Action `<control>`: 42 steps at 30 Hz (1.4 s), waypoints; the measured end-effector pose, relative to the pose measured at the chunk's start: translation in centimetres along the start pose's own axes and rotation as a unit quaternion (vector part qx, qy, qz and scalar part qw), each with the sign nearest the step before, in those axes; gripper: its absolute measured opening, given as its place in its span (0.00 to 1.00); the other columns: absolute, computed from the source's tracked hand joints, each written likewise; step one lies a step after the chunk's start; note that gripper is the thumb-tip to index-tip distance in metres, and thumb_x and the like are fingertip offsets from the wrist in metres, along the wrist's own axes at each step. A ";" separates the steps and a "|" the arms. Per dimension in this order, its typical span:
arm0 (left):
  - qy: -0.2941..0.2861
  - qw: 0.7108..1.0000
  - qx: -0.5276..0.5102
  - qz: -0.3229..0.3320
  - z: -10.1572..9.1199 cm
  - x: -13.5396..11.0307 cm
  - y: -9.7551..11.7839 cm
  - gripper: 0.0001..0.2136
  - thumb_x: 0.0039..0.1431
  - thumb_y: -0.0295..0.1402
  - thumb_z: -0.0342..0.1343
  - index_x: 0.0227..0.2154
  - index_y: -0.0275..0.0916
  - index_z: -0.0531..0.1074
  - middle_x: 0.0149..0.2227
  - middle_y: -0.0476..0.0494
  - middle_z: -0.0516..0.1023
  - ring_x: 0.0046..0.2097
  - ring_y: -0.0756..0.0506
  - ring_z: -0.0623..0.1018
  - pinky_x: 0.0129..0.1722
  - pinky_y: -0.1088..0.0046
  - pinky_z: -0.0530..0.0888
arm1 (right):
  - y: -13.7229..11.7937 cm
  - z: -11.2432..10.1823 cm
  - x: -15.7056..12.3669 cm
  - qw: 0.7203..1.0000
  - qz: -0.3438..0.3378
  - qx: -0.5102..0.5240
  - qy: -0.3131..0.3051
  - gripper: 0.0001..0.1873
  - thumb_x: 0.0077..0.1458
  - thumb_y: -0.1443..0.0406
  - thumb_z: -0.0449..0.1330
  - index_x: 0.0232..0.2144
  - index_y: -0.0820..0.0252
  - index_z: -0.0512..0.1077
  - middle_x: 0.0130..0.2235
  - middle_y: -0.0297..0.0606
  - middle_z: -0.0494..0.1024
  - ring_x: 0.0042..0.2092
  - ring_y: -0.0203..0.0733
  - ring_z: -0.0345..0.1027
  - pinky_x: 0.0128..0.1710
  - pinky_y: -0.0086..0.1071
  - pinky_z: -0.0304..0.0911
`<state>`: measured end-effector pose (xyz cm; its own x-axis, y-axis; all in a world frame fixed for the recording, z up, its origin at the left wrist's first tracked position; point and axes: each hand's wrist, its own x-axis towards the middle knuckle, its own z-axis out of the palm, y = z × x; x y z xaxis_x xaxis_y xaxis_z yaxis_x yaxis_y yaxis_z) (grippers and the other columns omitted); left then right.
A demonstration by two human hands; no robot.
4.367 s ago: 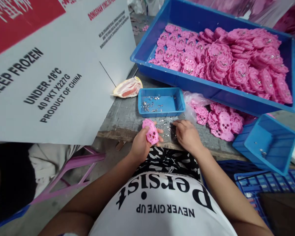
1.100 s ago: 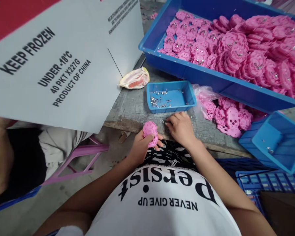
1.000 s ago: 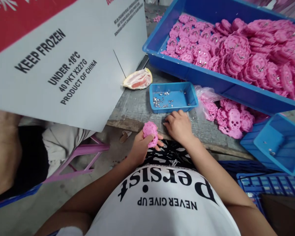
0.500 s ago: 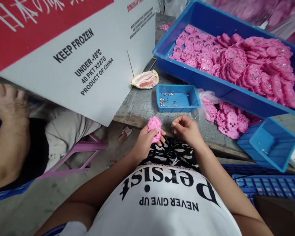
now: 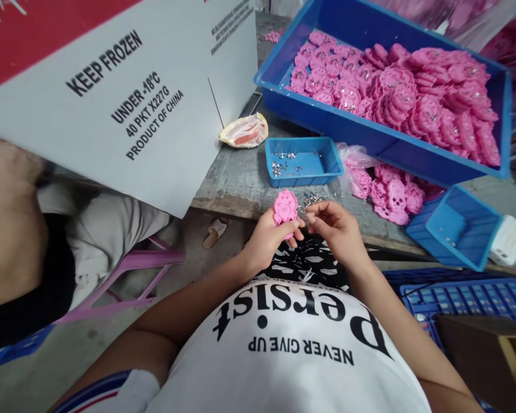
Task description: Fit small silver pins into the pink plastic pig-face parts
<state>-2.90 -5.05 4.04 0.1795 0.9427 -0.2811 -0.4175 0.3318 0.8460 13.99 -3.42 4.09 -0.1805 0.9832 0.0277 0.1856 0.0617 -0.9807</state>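
Between the thumb and fingers of my left hand [image 5: 264, 238] is a pink moulded plastic piece [image 5: 285, 207] with a scalloped edge, held upright over the table's front edge. Just to its right, my right hand [image 5: 337, 229] has thumb and index finger pinched together; whatever is in the pinch is too small to make out. A loose heap of small shiny metal parts [image 5: 312, 199] lies on the table edge behind my right fingertips. Beyond it stands a small blue tray [image 5: 303, 179] with more such metal bits scattered inside.
A large blue bin [image 5: 370, 129] holds many pink pieces. More pink pieces [image 5: 396, 198] lie in a plastic bag beside a tilted blue container [image 5: 460, 229]. A fruit wedge [image 5: 245, 131] rests against a white carton [image 5: 163, 132]. At left sits another person [image 5: 12, 212].
My left hand has moved right with the pink piece, closer to my right hand. The metal heap now shows behind my right fingers. The whole view has shifted slightly.
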 end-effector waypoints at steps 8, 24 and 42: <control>-0.048 0.996 -0.059 -0.037 0.0 0.3 0.0 0.16 0.48 0.36 0.69 0.36 0.34 0.72 0.29 0.47 0.77 0.27 0.50 0.77 0.22 0.75 0.73 | -1.5 0.1 -1.4 0.901 -0.226 -0.371 -0.012 0.14 0.68 0.67 0.50 0.48 0.56 0.75 0.36 0.43 0.81 0.39 0.47 0.75 0.41 0.42 0.71; 0.041 0.981 0.179 0.067 1.7 0.1 -0.1 0.11 0.52 0.27 0.63 0.37 0.38 0.69 0.27 0.52 0.76 0.23 0.53 0.73 0.22 0.78 0.71 | -0.9 -1.3 -0.8 0.996 0.081 -0.008 -0.025 0.25 0.47 0.44 0.72 0.26 0.57 0.72 0.26 0.33 0.74 0.29 0.38 0.63 0.30 0.34 0.57; -0.129 0.980 -0.130 0.076 2.5 2.9 -1.4 0.27 0.52 0.34 0.72 0.55 0.48 0.73 0.58 0.45 0.78 0.65 0.41 0.73 0.69 0.58 0.64 | 0.0 -2.4 0.6 0.982 0.030 0.137 0.128 0.13 0.48 0.55 0.74 0.24 0.55 0.78 0.55 0.43 0.76 0.60 0.54 0.68 0.65 0.54 0.57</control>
<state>0.45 -2.84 3.17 0.3019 0.9533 -0.0082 -0.6635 0.2163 0.7162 16.19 -2.45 4.62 0.0789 0.9967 -0.0191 -0.0842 -0.0124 -0.9964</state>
